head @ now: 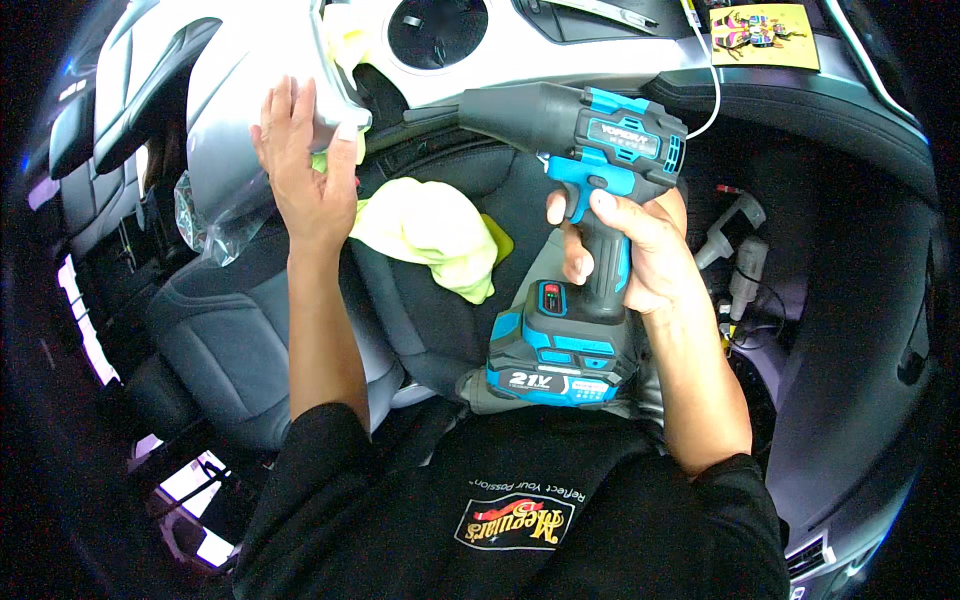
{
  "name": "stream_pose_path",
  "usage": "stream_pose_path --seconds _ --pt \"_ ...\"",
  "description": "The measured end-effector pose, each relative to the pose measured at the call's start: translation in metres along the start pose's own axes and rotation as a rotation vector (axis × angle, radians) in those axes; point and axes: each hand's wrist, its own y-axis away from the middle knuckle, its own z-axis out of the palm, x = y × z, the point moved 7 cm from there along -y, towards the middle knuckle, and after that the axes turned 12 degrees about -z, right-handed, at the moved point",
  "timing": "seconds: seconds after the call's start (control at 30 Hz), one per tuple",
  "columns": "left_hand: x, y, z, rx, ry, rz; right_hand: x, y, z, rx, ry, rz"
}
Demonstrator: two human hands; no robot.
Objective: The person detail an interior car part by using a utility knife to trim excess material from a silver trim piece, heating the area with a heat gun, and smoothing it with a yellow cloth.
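Observation:
My right hand (645, 247) grips the handle of a black and blue cordless blower (592, 330) with a wide black nozzle. The nozzle points left toward the console, and a 21V battery pack forms the base. Beside the trigger lies my thumb. My left hand (311, 180) rests with fingers outstretched on the pale, brightly lit centre armrest (240, 105). A little yellow-green cloth shows behind that hand. Between my two hands, a crumpled yellow-green microfiber cloth (427, 232) lies on the dark seat, partly over a yellow pad (499, 238).
Above are a round cup holder (437, 34) in the glossy console, a white cable (716, 90) and a yellow beetle-print card (765, 36). Grey-and-white handheld tools (748, 277) lie in the right footwell. Clear plastic film (217, 225) hangs below the armrest. Another dark seat (232, 345) is at left.

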Motion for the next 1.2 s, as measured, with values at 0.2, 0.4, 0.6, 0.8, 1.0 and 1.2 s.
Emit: stream_pose_path --seconds 0.2,0.4,0.6,0.8,1.0,1.2 --pt "0.0 0.0 0.0 0.019 0.002 -0.004 0.003 -0.002 0.001 -0.023 -0.04 0.028" --pt "-0.002 -0.003 0.0 0.053 -0.016 -0.031 0.009 -0.003 -0.003 -0.013 -0.042 0.096" --pt "-0.001 -0.005 0.002 0.076 0.0 -0.044 0.007 -0.006 0.0 -0.031 -0.044 0.087" --pt "0.006 -0.003 0.005 0.154 -0.117 0.022 0.008 -0.005 0.003 -0.023 -0.065 0.092" --pt "0.003 -0.004 -0.001 0.176 -0.083 0.057 0.01 -0.004 0.001 -0.021 -0.051 0.108" --pt "0.006 -0.004 -0.001 0.153 0.001 0.066 0.01 -0.004 -0.002 -0.017 -0.068 0.104"
